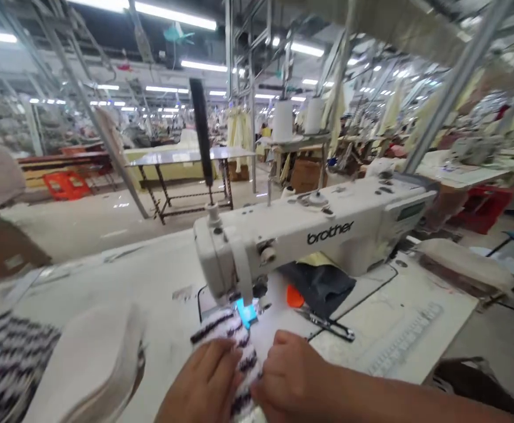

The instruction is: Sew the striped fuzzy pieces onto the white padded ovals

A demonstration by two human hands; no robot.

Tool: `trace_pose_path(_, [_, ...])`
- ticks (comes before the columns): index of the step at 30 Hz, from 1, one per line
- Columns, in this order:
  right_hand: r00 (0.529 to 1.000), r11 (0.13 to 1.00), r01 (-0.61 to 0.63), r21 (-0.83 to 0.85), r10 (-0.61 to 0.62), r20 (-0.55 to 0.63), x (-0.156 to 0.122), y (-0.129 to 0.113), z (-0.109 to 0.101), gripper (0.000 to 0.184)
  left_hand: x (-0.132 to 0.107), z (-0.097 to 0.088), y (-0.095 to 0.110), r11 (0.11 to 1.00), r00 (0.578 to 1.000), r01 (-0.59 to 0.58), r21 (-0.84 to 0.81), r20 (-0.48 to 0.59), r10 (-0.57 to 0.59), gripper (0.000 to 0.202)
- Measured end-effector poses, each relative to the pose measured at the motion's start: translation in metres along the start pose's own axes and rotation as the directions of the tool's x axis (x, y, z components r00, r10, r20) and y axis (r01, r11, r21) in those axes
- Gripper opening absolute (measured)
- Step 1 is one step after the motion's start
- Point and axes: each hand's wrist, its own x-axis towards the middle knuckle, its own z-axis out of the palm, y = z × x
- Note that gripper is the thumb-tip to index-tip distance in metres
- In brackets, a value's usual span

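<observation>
A strip of striped fabric (pixel 247 359), white with dark fuzzy lines, runs from beneath the needle area of a white sewing machine (pixel 283 235) toward me. My left hand (pixel 206 382) presses on the fabric's left side, fingers bent and together. On the right edge, my right hand (pixel 289 376) is closed, its thumb and fingers pinching the same fabric. A bright blue piece (pixel 246 313) sits at the presser foot, lit by the machine's lamp. The needle itself is too small to make out.
Right of the needle lie thread snips (pixel 327 324), an orange piece (pixel 295 296) and dark cloth (pixel 321 288). A stack of pale cut pieces (pixel 89 358) rests at left, beside more striped fabric (pixel 1 358). A padded pale piece (pixel 463 264) lies at the table's right end.
</observation>
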Motion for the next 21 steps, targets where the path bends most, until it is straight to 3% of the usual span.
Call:
trace_pose_path(5, [0.989, 0.994, 0.089, 0.067, -0.080, -0.121, 0.002, -0.001, -0.015, 0.020, 0.004, -0.001, 0.010, 0.987, 0.988, 0.129, -0.095, 0.092, -0.121, 0.023])
trace_pose_path(13, [0.992, 0.987, 0.044, 0.158, -0.061, 0.110, 0.004, 0.006, -0.033, 0.009, 0.000, 0.006, 0.006, 0.974, 0.973, 0.173, -0.145, 0.177, -0.146, 0.023])
trace_pose_path(18, [0.985, 0.992, 0.057, 0.109, -0.074, 0.155, 0.010, 0.006, -0.032, 0.009, -0.003, 0.014, -0.003, 0.964, 0.985, 0.150, -0.217, 0.118, -0.127, 0.023])
trace_pose_path(21, [0.983, 0.990, 0.083, 0.111, -0.099, 0.152, 0.017, 0.011, -0.026, 0.013, 0.003, 0.013, -0.013, 0.957, 0.978, 0.151, -0.248, 0.180, -0.107, 0.022])
